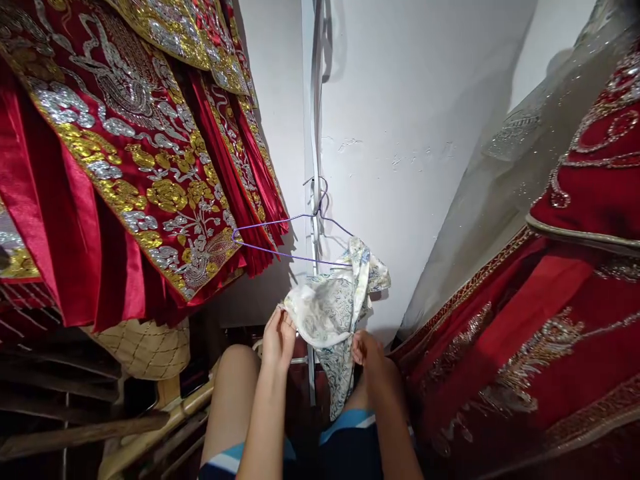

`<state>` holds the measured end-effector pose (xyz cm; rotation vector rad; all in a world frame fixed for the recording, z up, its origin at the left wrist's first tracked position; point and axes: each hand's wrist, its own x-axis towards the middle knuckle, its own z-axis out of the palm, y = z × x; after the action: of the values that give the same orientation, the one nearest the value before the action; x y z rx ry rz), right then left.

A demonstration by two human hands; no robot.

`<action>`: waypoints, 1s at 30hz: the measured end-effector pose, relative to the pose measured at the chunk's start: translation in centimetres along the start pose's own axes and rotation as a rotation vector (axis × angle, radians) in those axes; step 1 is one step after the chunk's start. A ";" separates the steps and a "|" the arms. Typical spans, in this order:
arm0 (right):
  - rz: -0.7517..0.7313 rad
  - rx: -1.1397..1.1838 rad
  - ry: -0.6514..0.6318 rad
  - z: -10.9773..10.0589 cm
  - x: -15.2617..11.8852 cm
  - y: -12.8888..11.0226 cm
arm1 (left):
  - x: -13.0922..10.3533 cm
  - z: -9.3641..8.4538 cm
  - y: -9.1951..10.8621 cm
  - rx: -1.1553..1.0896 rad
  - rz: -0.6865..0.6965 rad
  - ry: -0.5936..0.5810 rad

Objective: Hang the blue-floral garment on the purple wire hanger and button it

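Note:
A pale floral garment (337, 310) hangs by one side from the right arm of a purple wire hanger (280, 252). The hanger's left arm is bare. My left hand (280, 335) pinches the garment's left edge between closed fingers. Closed fingers of my right hand (365, 348) grip the garment's right side, below the hanger. Between the hands the white-edged opening of the garment sags in a curve, and its lower part dangles to a point between my knees.
Red embroidered garments (165, 193) hang at the left, and more red beaded ones (540, 320) at the right. A metal pole (316, 120) stands before the white wall (400, 133). Wooden furniture (165, 427) is at lower left.

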<state>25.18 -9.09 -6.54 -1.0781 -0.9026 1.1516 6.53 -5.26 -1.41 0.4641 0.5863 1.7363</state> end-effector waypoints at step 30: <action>-0.357 -0.317 -0.197 5.8 12.2 -12.2 | 1.5 -1.5 13.2 1.987 0.226 -0.702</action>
<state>25.11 3.13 6.93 -1.0111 -1.4069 0.8416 -4.92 -6.52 5.38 2.3706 1.5840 0.4524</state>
